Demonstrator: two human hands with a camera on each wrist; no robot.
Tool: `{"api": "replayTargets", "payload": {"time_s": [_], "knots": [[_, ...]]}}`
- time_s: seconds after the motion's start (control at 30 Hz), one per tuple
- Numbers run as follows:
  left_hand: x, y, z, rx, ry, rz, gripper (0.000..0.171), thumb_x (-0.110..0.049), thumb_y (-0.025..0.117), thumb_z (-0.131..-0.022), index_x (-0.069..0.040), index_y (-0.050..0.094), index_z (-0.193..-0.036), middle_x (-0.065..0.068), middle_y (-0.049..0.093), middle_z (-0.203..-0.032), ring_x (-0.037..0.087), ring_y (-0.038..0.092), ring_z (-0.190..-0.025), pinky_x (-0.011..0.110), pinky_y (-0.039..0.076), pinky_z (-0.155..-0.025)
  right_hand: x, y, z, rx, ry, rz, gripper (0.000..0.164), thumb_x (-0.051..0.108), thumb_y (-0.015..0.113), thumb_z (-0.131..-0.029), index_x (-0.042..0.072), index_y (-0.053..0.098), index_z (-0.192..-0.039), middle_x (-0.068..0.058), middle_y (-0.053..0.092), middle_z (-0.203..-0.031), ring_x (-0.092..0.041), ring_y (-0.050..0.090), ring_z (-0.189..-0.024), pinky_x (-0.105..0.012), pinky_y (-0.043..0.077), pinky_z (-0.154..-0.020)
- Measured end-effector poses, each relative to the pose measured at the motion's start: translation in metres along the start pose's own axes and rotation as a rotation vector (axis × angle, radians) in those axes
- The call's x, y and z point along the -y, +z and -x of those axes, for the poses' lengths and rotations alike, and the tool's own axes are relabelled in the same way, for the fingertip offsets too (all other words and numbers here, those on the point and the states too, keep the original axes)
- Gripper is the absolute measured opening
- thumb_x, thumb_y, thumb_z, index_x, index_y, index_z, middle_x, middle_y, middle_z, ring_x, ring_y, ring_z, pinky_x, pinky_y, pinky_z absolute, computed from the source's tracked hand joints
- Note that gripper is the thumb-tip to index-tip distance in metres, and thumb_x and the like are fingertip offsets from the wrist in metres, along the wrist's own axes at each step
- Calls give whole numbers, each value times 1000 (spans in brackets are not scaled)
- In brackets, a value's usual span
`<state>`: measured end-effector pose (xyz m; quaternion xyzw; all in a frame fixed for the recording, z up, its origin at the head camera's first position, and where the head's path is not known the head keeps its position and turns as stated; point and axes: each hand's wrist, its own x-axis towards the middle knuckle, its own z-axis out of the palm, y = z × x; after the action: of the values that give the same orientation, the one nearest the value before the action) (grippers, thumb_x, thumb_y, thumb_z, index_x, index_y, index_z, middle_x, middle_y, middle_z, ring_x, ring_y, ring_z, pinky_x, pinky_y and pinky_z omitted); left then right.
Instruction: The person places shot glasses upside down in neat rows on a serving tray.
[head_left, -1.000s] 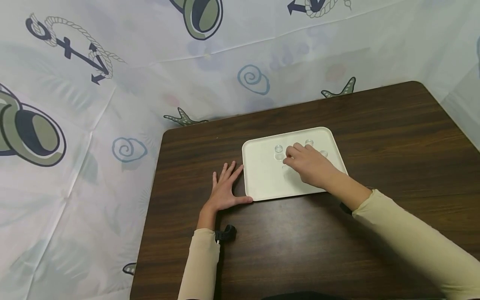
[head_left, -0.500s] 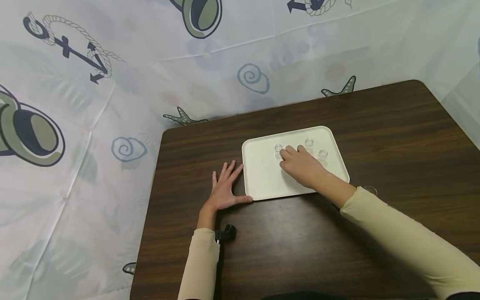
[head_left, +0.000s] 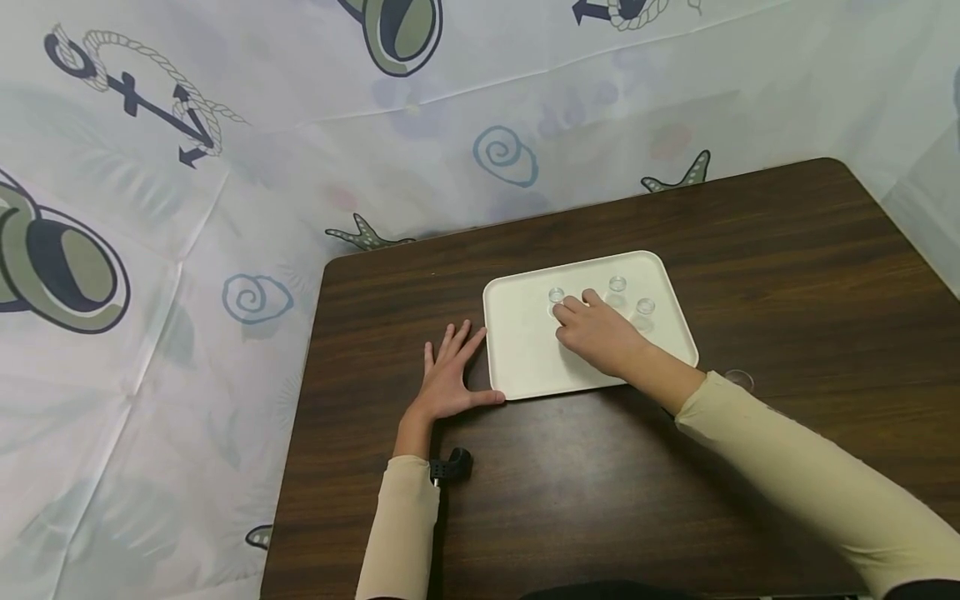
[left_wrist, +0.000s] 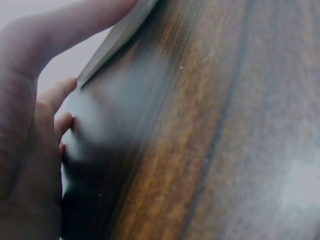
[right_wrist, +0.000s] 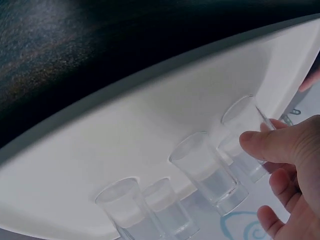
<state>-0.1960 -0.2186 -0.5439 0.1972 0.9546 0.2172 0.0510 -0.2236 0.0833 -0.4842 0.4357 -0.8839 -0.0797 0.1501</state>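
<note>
In the head view my left hand (head_left: 447, 383) lies spread on the table, its thumb at the front left corner of the cream tray (head_left: 517, 350) and its index fingertip at the tray's left edge. My right hand (head_left: 603, 337) reaches over the tray. In the right wrist view its thumb and fingers pinch a clear shot glass (right_wrist: 233, 117) that is upside down, rim toward the tray. The hand hides this glass in the head view. Other upturned shot glasses stand beyond it: one at the back left (head_left: 556, 295), one at the back (head_left: 617, 284), one to the right (head_left: 645, 307).
The tray sits on a dark wood-grain table (head_left: 562, 483). Close by the right sleeve (head_left: 787, 458) is a clear round rim (head_left: 739, 381). A patterned white curtain (head_left: 420, 158) hangs behind the table and along its left side.
My right hand has moved left over the tray, bringing the back and right glasses into fuller view. The clear round rim by the sleeve now shows more. The left hand and tray stay put.
</note>
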Motion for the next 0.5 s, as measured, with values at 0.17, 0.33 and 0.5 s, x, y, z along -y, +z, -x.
{"api": "replayTargets", "payload": {"time_s": [0.17, 0.33, 0.5], "knots": [[1, 0, -1, -7, -2, -2, 109, -75, 67, -67, -29, 20, -154, 6, 13, -160, 33, 2, -147, 66, -5, -108, 0, 0, -1, -11, -22, 11, 17, 0, 66, -82, 12, 64, -70, -8, 50, -87, -26, 45, -81, -41, 36, -73], [1, 0, 0, -9, -1, -14, 108, -74, 67, -68, -30, 20, -154, 5, 12, -161, 33, 2, -147, 66, -3, -109, 0, -1, -1, -39, -24, -8, 17, -1, 67, -80, 12, 63, -70, -7, 49, -84, -26, 45, -79, -40, 36, -72], [1, 1, 1, -10, -2, -18, 108, -74, 67, -68, -29, 20, -154, 6, 13, -160, 34, 3, -147, 67, -3, -108, 1, -4, 0, -5, -24, -27, 13, -2, 68, -81, 10, 64, -82, -8, 52, -88, -26, 45, -80, -39, 37, -73]]}}
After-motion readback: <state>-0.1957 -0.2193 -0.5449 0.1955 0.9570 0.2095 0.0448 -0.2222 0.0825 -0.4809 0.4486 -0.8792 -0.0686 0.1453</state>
